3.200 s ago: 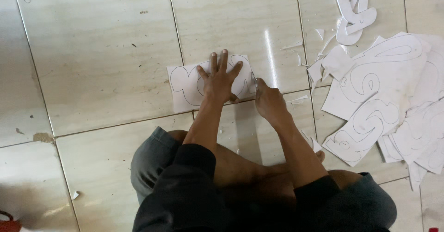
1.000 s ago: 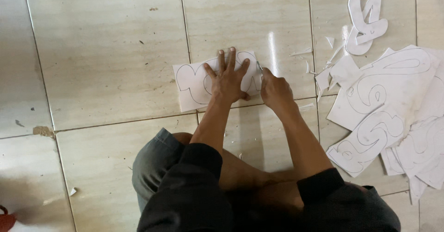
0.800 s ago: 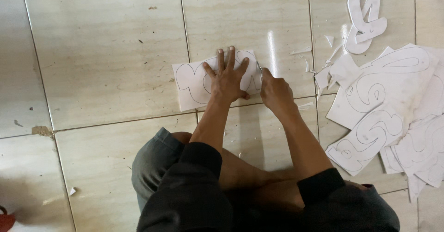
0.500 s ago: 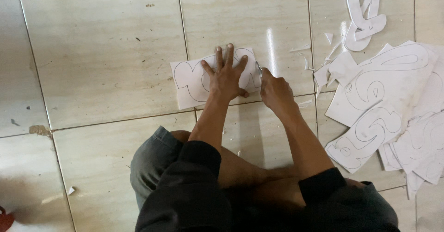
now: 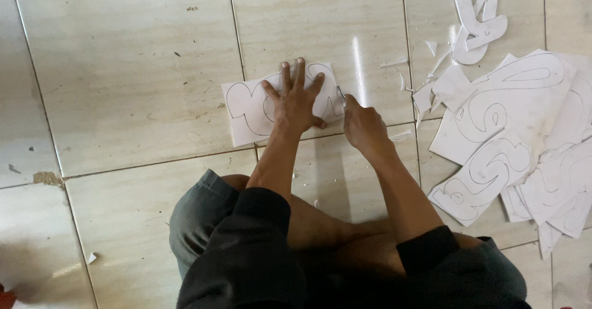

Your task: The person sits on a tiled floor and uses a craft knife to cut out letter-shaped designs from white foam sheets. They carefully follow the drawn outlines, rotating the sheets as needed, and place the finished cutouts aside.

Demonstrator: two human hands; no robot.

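Left hand (image 5: 295, 102) pressed flat, fingers spread, on the outlined white sheet (image 5: 246, 109); right hand (image 5: 364, 127) fisted around a small blade (image 5: 340, 94) at its edge

Left hand (image 5: 296, 102) flat, fingers spread, right hand (image 5: 364, 127) curled closed, forearms extended

We see the left hand (image 5: 296, 101) spread flat, fingers splayed, pressing a white sheet (image 5: 246, 109) onto the tiled floor (image 5: 123, 69). The sheet bears a curvy drawn outline. The right hand (image 5: 365, 126) is closed around a thin blade (image 5: 341, 94) whose tip meets the sheet's right edge. To the right lies a pile (image 5: 524, 136) of similar outlined sheets, with a cut-out shape (image 5: 478, 19) and small scraps (image 5: 425, 81) above it. Dark sleeves and bent knees fill the bottom.
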